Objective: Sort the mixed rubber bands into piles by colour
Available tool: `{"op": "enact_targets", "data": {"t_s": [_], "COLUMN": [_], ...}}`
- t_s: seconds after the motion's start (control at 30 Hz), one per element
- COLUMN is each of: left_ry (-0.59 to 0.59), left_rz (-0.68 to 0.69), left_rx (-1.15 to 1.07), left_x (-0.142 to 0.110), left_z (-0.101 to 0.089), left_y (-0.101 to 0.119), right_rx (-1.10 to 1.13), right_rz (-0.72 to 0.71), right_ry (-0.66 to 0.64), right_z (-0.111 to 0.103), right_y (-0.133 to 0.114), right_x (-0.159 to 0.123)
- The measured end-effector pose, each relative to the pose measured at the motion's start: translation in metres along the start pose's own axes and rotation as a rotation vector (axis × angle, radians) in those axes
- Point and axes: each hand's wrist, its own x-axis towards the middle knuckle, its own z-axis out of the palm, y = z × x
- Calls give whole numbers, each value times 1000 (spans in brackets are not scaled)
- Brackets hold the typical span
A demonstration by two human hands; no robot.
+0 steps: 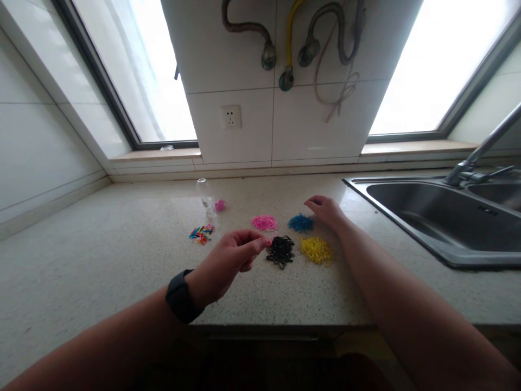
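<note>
Four small heaps of tiny rubber bands lie on the speckled countertop (101, 260): a pink pile (264, 222), a blue pile (300, 222), a black pile (280, 251) and a yellow pile (316, 250). My left hand (228, 263), with a dark watch on its wrist, hovers just left of the black pile with its fingertips pinched together; what they hold is too small to make out. My right hand (326, 210) rests on the counter just right of the blue pile, fingers curled toward it.
A small mixed-colour heap of bands (201, 233) lies to the left. Behind it stands a clear little bottle (205, 196) with a pink cap (220, 205) beside it. A steel sink (439, 222) with a tap (476, 157) fills the right side. A wall socket (230, 117) and hoses hang behind.
</note>
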Motion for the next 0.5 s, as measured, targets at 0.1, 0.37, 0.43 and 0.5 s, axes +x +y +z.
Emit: {"op": "enact_targets", "data": {"t_s": [0.1,0.37,0.43,0.5], "left_ry": [7,35,59,89], "left_rz": [9,40,52,94], "left_rx": [-7,50,90,164], "left_x": [1,5,9,14], "left_z": [-2,-4,-8,-13], "left_y": [-1,-2,-3,-3], "right_rx": [12,23,20,26], "right_rz": [-4,-15,-7,-9], "right_ry": [-2,-6,-2,-3], "right_z": [0,1,1,1], "right_y": [-1,0,-1,-1], "right_x": [0,1,1,1]}}
